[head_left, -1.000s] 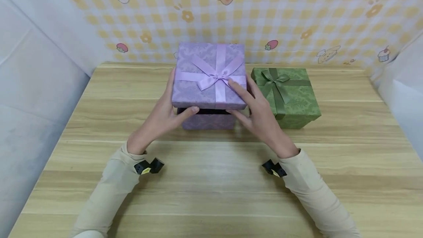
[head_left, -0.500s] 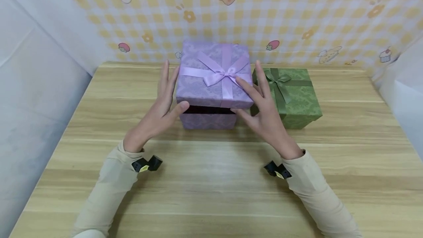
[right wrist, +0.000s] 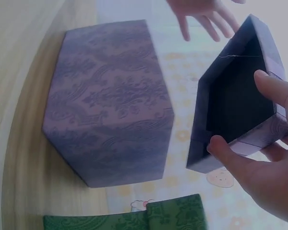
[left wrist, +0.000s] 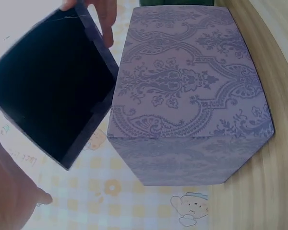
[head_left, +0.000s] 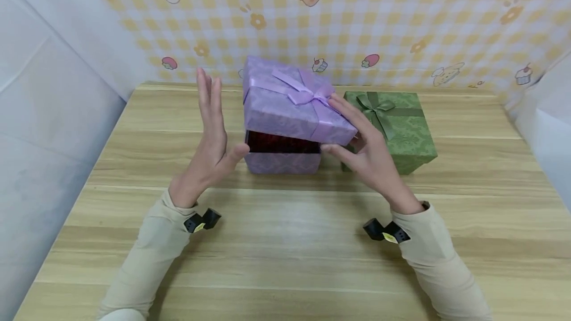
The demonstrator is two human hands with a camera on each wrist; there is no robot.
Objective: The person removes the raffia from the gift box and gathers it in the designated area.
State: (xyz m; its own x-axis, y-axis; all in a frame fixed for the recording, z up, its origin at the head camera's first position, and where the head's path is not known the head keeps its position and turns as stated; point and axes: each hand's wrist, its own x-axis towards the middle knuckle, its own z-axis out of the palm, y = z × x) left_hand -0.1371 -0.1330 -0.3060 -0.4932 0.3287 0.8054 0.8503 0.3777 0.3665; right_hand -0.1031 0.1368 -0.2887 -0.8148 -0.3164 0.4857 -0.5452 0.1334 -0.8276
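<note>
In the head view, a purple patterned box lid (head_left: 285,108) with a lilac ribbon bow tilts above its purple box base (head_left: 283,163). My right hand (head_left: 368,150) grips the lid's right side, thumb at the lower edge and fingers over the top. My left hand (head_left: 209,142) is apart from the lid at its left, fingers straight up and thumb spread. Through the gap under the lid, dark red contents (head_left: 281,142) show inside the base. The right wrist view shows the lid's dark inside (right wrist: 240,86), with my right thumb and a finger at its rim.
A green patterned gift box (head_left: 401,133) with a green bow stands right behind my right hand, its lid on. Behind the wooden table (head_left: 285,251) hangs a yellow checked cloth (head_left: 214,9) with cartoon animals. White sheeting (head_left: 44,128) covers the left side.
The lid has lifted off the base, shifted right and tilted, exposing more of the base's inside. My left hand has let go of it and moved left, while my right hand moved right with it.
</note>
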